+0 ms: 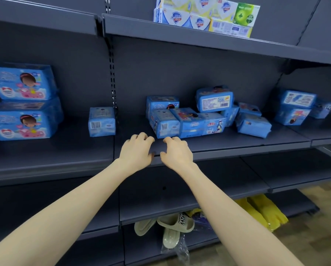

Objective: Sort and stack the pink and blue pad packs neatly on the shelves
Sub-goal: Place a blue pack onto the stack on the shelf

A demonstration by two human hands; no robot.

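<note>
Middle shelf (237, 144), pad packs, sorting partly done.

Far left: two large blue packs stacked square, upper (22, 83) on lower (22, 123), faces forward; judged finished.
Left of centre: one small blue pack (101, 121) standing alone on end, well apart from the stack; not yet placed.
Centre: a heap of blue packs (195, 116), some upright, some flat, some tilted, one lying across the top; unsorted.
Right: a smaller cluster of blue packs (295, 107), loosely piled and askew; unsorted.
Pink packs: none that is wholly pink shows; pink appears only as print on the blue wrappers.

Left hand (136, 150) and right hand (175, 151): side by side over the shelf's near edge, just before the heap; fingers loosely curled, holding nothing; whether they touch the shelf cannot be told.

Elsewhere: soap boxes (205, 14) on the shelf above; slippers (176, 225) and yellow gloves (264, 210) low down.

Judgement: most of the work remains, chiefly the centre heap and the right cluster.
</note>
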